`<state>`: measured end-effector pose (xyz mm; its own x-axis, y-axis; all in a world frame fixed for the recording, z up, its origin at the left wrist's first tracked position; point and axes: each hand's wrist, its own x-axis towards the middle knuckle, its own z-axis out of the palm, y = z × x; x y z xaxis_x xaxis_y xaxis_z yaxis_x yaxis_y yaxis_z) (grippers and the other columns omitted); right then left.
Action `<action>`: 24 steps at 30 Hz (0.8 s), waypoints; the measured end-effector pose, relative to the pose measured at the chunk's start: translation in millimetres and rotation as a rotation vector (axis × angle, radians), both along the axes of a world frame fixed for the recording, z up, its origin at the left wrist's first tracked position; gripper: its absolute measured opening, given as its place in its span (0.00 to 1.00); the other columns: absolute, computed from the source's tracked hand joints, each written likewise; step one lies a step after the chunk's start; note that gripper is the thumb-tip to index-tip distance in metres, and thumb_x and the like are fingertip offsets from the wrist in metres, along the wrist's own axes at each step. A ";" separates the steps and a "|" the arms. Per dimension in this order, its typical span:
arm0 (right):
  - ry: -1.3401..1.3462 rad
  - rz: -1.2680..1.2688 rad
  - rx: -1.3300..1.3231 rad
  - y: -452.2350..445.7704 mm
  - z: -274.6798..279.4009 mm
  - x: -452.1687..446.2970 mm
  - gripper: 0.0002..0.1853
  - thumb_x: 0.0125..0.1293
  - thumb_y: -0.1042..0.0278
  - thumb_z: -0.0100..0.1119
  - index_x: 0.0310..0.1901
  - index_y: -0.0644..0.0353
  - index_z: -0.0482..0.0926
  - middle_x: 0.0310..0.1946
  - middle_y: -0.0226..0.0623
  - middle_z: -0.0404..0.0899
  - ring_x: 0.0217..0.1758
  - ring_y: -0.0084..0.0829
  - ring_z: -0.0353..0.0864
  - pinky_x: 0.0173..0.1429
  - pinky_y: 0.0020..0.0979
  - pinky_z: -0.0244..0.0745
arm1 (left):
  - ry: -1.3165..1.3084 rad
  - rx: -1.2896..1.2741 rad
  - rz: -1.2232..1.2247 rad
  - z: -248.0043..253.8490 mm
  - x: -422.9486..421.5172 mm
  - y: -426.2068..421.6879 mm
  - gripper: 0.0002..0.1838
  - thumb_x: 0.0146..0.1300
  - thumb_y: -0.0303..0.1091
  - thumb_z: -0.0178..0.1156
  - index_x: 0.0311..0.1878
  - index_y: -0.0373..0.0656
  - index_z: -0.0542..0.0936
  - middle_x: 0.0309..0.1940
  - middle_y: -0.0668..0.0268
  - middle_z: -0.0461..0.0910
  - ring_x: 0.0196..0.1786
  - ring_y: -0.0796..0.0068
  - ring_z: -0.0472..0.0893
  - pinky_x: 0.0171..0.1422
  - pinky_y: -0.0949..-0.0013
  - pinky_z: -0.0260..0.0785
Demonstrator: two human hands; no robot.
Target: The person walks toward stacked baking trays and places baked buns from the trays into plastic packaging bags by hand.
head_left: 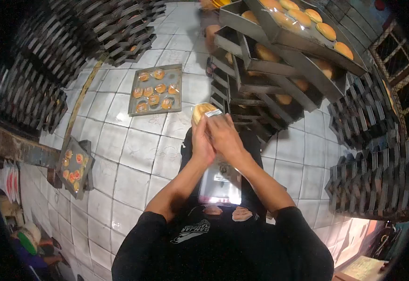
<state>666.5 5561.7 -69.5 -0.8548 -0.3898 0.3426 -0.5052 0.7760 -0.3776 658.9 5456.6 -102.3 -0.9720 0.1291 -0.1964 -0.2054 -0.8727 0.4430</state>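
Observation:
Both of my hands meet in front of my lap around a round golden bun [203, 111] in a clear wrapper with a white label. My left hand [203, 140] has its fingers closed at the bun's near side. My right hand [223, 136] is closed at the label and the wrapper's right edge, partly over the left fingers. A stack of clear plastic bags [221, 184] lies on my lap below my wrists. Ahead on the floor, a metal tray [132, 104] holds several wrapped buns [154, 99].
Tall criss-crossed stacks of metal trays [302, 49] with buns rise at the front right. More tray stacks [377, 182] stand at the right and the upper left. A smaller tray [88, 164] of wrapped buns is at the left. Another person [50, 259] is at the lower left.

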 end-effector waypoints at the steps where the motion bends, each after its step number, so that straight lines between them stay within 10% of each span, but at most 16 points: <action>1: 0.002 0.012 0.003 2.4 17.7 2.5 0.24 0.65 0.75 0.59 0.63 0.62 0.73 0.58 0.49 0.79 0.66 0.47 0.76 0.78 0.62 0.57 | -0.001 -0.092 0.087 -2.1 -4.7 4.5 0.27 0.79 0.53 0.48 0.70 0.43 0.71 0.65 0.59 0.76 0.69 0.60 0.75 0.75 0.55 0.66; 8: -0.230 0.155 -0.375 9.2 42.9 43.9 0.04 0.67 0.74 0.64 0.41 0.60 0.79 0.41 0.46 0.82 0.44 0.47 0.83 0.50 0.42 0.77 | -0.187 0.189 -0.133 2.9 -29.4 -15.8 0.35 0.81 0.63 0.36 0.72 0.42 0.68 0.64 0.54 0.76 0.66 0.50 0.77 0.66 0.44 0.75; 12: -0.881 0.848 -0.764 14.1 77.3 67.2 0.06 0.64 0.75 0.67 0.34 0.59 0.78 0.31 0.33 0.82 0.34 0.25 0.80 0.39 0.30 0.74 | -0.157 0.095 -0.086 -8.4 -38.2 -49.1 0.36 0.81 0.62 0.32 0.72 0.42 0.69 0.69 0.53 0.73 0.72 0.51 0.72 0.75 0.37 0.63; 15: -0.734 0.123 -0.943 6.0 58.8 63.9 0.07 0.68 0.73 0.66 0.33 0.58 0.78 0.28 0.24 0.78 0.29 0.14 0.71 0.33 0.23 0.69 | -0.200 0.023 0.035 8.0 -22.8 -57.6 0.36 0.82 0.61 0.29 0.72 0.41 0.69 0.69 0.50 0.72 0.72 0.48 0.71 0.77 0.34 0.60; 18: -0.965 0.017 -0.904 7.8 33.8 42.5 0.05 0.69 0.69 0.67 0.39 0.58 0.81 0.33 0.29 0.78 0.39 0.20 0.77 0.43 0.29 0.74 | -0.328 0.067 0.008 9.9 -14.2 -31.3 0.37 0.81 0.63 0.30 0.72 0.40 0.69 0.68 0.49 0.73 0.70 0.46 0.73 0.75 0.35 0.63; 21: -0.776 0.200 -0.690 2.8 26.9 37.9 0.04 0.69 0.72 0.67 0.38 0.59 0.81 0.30 0.28 0.76 0.38 0.20 0.76 0.40 0.29 0.72 | -0.309 0.022 -0.018 -19.6 -25.9 -30.3 0.37 0.81 0.63 0.31 0.71 0.41 0.70 0.68 0.50 0.73 0.69 0.47 0.74 0.75 0.36 0.63; 24: -1.034 0.917 -1.097 19.1 56.6 75.9 0.06 0.67 0.77 0.69 0.40 0.62 0.79 0.35 0.27 0.78 0.33 0.19 0.75 0.36 0.26 0.71 | -0.299 0.025 0.067 -14.6 -27.4 -61.9 0.36 0.81 0.63 0.31 0.70 0.42 0.71 0.67 0.51 0.74 0.69 0.49 0.74 0.75 0.36 0.63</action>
<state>742.4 5580.8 -13.0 -0.5286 -0.8076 0.2615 0.1684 -0.4017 -0.9002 631.5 5394.7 -116.9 -0.8779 0.0754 -0.4728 -0.2653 -0.8986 0.3494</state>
